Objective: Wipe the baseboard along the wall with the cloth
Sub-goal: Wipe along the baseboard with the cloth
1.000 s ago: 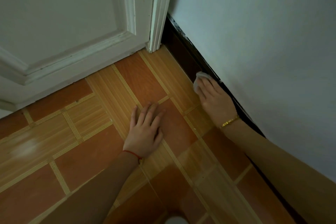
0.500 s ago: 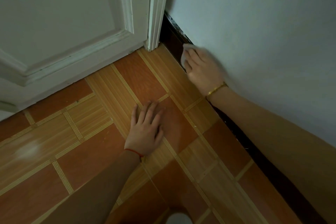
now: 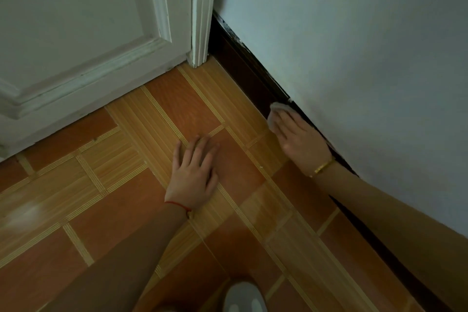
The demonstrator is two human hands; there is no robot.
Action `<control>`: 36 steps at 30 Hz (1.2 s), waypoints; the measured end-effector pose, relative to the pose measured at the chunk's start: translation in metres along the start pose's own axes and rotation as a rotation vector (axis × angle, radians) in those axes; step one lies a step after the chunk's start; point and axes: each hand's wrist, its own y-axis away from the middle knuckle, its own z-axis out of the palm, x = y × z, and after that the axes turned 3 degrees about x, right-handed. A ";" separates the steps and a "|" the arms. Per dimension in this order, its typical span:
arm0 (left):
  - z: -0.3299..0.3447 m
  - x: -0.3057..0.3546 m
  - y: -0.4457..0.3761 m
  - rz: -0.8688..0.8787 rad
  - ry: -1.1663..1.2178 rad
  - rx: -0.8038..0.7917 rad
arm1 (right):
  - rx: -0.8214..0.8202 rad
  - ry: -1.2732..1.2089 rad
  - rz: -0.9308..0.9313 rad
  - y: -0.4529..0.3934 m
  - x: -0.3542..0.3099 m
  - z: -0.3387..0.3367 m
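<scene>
The right hand (image 3: 301, 139) presses a small white cloth (image 3: 277, 113) flat against the dark baseboard (image 3: 243, 68) where it meets the pale wall (image 3: 354, 45); the fingers lie fairly straight over the cloth, pushing it onto the wood rather than closing round it, so the grip here is a flat press. A gold bracelet (image 3: 321, 168) sits at that wrist. The left hand (image 3: 195, 172) is spread palm-down on the tiled floor (image 3: 101, 185), holding nothing — it looks like a prop for the person's weight, with a red string (image 3: 178, 205) at the wrist. As for progress, I would put the job somewhere in the middle: the cloth sits partway along the board, with a stretch between it and the white door frame (image 3: 202, 20) in the corner, and a longer run behind the forearm toward the bottom right. Nothing in the dim light shows which parts are already clean — the paint flecks along the top edge near the corner are there either way.
</scene>
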 end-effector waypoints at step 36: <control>0.003 0.011 0.004 -0.028 -0.082 0.017 | -0.024 -0.063 0.063 0.128 -0.020 0.031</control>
